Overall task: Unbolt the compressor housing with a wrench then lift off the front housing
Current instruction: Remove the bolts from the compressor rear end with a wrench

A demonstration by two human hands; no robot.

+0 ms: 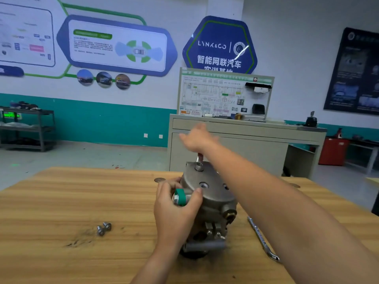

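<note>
Steadying grey cast-metal compressor, upright on wooden table; my left hand curling round its green-capped port. Right hand over red-handled driver seated in front housing; blurred, grip unclear. Judging housing heavy, rigid, slick: gripping rim both sides advisable.

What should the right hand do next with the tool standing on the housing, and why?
Two bolts already lie on the table and a near hole looks empty, so probably turn the socket tool at the far edge of the housing to back out the next one, the left hand steadying the compressor. The right hand above it is blurred.
</note>
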